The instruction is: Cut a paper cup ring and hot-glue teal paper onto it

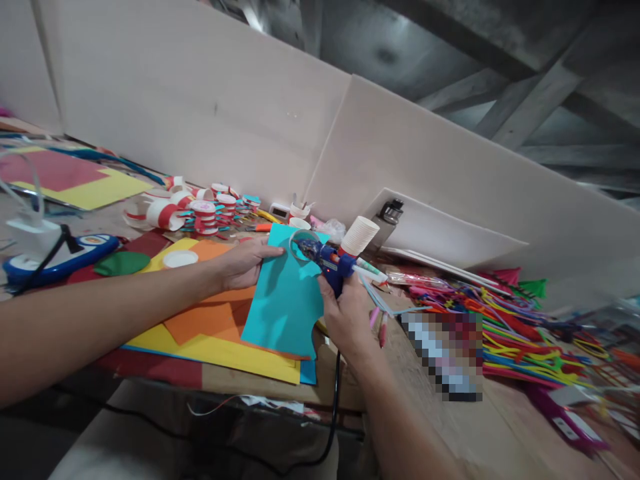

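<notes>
White panels point(200, 100) wall in the back of this crowded bench point(495, 433). Over to the left I see a blue power strip point(95, 247), a green disc point(121, 263) and a row of little red-and-white paper rolls point(165, 215). Bright fuzzy stems point(530, 353) sprawl across the right, and a stack of paper cups point(360, 235) rises just behind the glue gun point(331, 267). A black cord point(336, 393) hangs over the front edge.

The turquoise sheet point(285, 313) is held up, tilted, above orange sheets point(210, 317) and a yellow sheet point(240, 360). It is flat-coloured, with a shadow across it and an uneven lower edge. The left hand point(244, 265) pinches its left edge, thumb on top; the right hand point(345, 307) is wrapped around the gun's handle. The gun is blue, a small red light showing and a white stick jutting from its rear. Its dark nozzle points into a pale ring point(303, 233) near the sheet's top, partly hiding the inside.
</notes>
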`<act>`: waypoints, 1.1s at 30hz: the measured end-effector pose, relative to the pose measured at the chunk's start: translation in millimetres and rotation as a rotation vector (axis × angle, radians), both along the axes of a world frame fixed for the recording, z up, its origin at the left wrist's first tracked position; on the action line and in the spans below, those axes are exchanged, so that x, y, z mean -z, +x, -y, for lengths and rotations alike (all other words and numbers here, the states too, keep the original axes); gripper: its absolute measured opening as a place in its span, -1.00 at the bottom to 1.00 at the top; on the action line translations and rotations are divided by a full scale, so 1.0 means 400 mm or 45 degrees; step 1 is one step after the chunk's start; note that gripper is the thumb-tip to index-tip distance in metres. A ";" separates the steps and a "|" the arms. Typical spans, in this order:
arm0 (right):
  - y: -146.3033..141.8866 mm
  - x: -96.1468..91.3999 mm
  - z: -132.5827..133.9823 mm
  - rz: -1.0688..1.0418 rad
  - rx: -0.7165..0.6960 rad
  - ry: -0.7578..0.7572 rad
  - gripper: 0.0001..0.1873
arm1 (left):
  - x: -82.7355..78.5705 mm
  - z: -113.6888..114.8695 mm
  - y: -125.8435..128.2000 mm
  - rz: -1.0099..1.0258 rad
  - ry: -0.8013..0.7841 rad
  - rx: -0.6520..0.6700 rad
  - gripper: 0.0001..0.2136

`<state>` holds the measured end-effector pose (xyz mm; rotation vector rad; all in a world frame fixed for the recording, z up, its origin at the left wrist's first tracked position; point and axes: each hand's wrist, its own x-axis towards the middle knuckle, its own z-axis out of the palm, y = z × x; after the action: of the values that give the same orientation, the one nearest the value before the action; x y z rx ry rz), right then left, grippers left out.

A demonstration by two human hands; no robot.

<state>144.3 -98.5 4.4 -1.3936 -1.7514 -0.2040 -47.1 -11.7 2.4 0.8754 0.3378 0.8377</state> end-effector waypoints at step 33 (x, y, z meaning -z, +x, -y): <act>-0.002 -0.013 0.012 -0.217 0.142 0.014 -0.58 | -0.009 0.007 -0.009 0.000 0.063 -0.061 -0.79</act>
<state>143.4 -103.2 9.6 -1.4580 -1.5329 -0.1499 -50.5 -14.5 5.8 0.9163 0.3404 0.8937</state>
